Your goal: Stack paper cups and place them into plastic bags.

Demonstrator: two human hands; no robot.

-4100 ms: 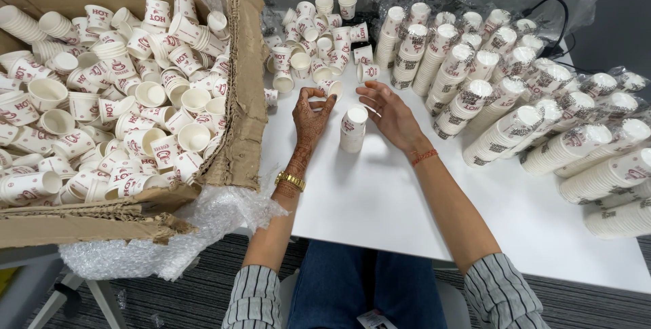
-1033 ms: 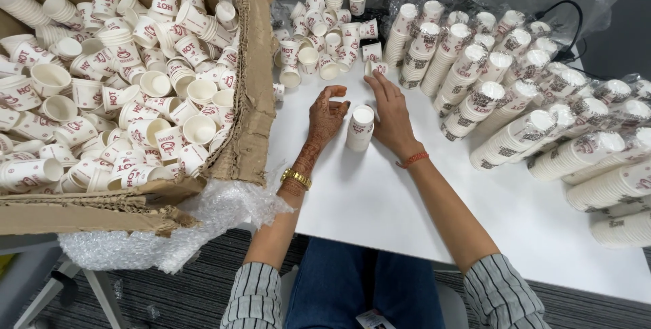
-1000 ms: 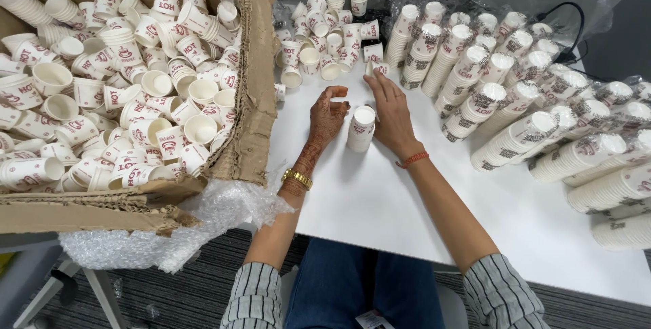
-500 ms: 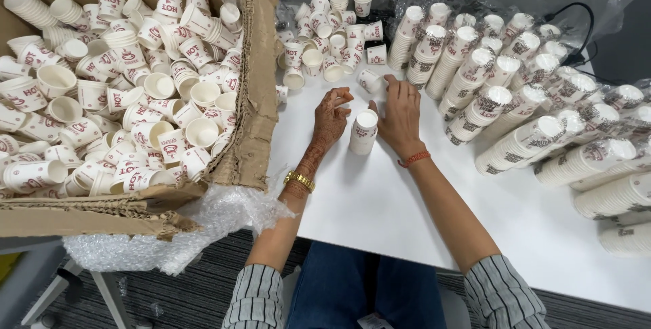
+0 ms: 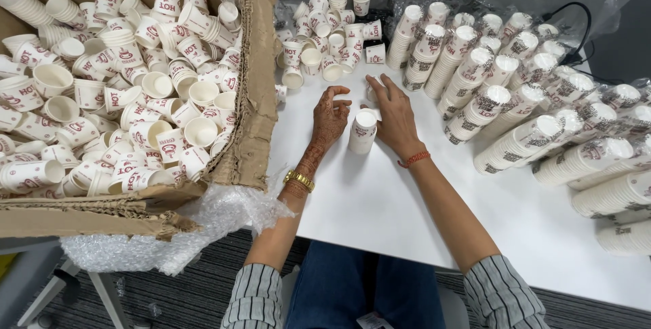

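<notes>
While both our hands rest on the white table (image 5: 380, 200), a short stack of paper cups (image 5: 362, 131) stands upright between them. Our left hand (image 5: 329, 115) lies flat just left of the stack, fingers loosely spread, holding nothing, apparently not touching it. Our right hand (image 5: 395, 117) lies just right of the stack, fingers stretched toward the loose cups (image 5: 325, 37) at the table's far edge; it grips nothing that we can see. Left of us sits an open cardboard box (image 5: 252, 125) full of jumbled printed cups, bubble wrap (image 5: 203, 224) hanging from its lip. Long tilted cup stacks (image 5: 515, 98) fill the right side.
</notes>
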